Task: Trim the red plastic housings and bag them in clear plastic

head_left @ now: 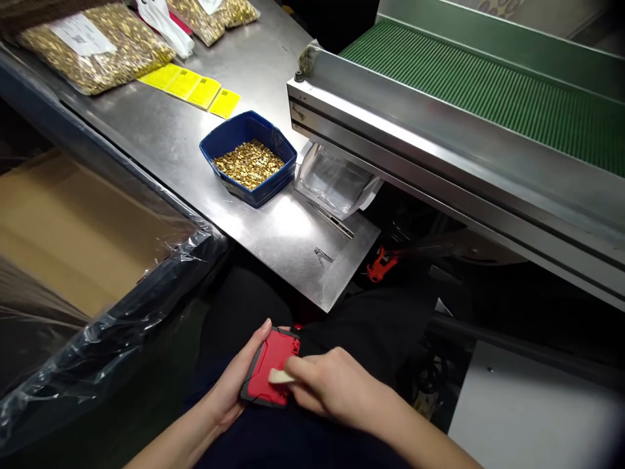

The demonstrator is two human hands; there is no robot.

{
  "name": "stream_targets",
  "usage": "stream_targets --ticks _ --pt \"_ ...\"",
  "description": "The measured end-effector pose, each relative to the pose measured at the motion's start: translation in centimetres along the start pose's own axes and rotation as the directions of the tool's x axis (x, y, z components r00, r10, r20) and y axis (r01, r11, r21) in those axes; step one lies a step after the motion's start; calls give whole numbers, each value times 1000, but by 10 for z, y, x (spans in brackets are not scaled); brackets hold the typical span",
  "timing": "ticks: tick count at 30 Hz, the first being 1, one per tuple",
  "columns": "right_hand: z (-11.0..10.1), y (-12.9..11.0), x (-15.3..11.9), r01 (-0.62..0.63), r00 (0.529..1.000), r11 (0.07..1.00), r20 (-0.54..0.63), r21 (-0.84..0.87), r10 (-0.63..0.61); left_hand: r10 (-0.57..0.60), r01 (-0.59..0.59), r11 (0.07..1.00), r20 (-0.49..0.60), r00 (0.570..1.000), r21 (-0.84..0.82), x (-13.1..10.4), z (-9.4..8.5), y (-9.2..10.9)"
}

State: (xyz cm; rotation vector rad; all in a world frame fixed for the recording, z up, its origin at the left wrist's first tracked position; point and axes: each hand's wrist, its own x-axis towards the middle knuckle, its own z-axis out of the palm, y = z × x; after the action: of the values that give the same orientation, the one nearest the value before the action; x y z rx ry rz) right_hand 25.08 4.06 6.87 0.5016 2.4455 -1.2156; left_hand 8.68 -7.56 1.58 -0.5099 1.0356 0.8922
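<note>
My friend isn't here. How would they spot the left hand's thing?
Start at the metal table and go just below its nearest corner. There the left hand holds a flat, rectangular thing with a red face and dark edges. It's red, while the piece in the right hand is cream-coloured.

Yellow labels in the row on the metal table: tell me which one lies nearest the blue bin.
The end label. It is closest to the blue bin and farthest from the large bag.
</note>
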Motion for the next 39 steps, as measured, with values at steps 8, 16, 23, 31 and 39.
stream_targets --ticks 8,16,23,31,39 --pt "-54 -2 73 -259 899 965 -357 34 254 179 -196 974 -147 973 -117 -11 0 12" --pt "-77 72 72 -490 661 867 -612 87 435 311 -309 950 32 950 -53 -28 -26 19" --pt "-67 186 -51 -730 612 676 -530 -95 587 287 -292 956 113 951 29 -13 -43 37" --pt "-56 255 -31 -567 820 710 -366 -417 440 313 -319 932 63 948 173 -7 -32 41" --pt "-51 209 -58 -279 960 836 -142 -473 240 410 -395 882 -4 912 258 -7 -32 33"
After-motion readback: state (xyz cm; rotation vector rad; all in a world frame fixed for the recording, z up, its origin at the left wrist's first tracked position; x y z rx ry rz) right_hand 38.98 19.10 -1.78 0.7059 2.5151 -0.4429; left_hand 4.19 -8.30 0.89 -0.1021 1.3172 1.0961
